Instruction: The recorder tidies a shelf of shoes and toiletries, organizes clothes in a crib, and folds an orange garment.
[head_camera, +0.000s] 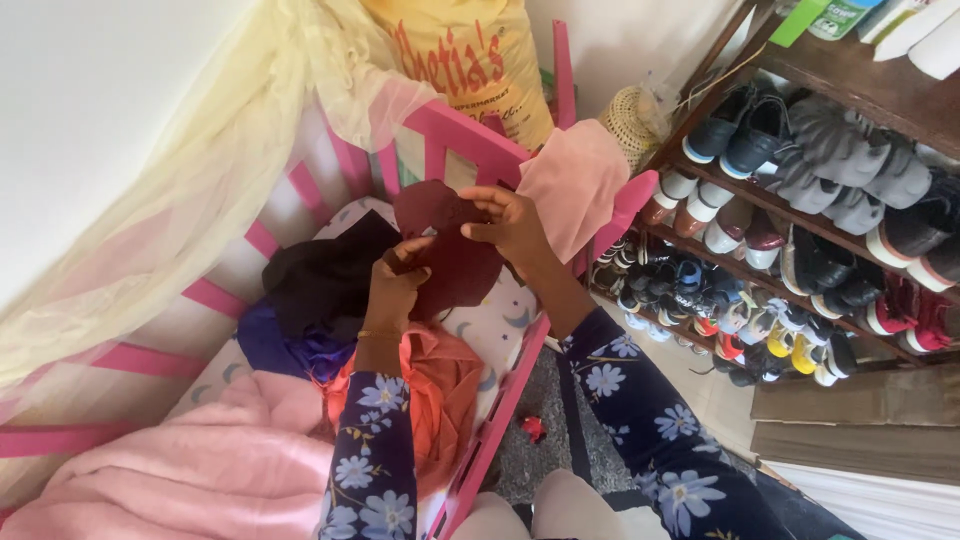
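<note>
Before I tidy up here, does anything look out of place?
A small red item lies alone on the grey floor beside the pink crib, apart from the clothes piled inside it.

The pink cot rail (500, 395) walls off the right side. Inside, black cloth (325, 275), orange cloth (445, 385) and a pink blanket (220, 465) crowd the near mattress. Bare mattress (500, 310) shows just inside the rail. The shoe rack (800, 250) blocks the far right.

Bright, even daylight — soft shadows, edges bowed, detail perhaps slightly smeared.
</note>
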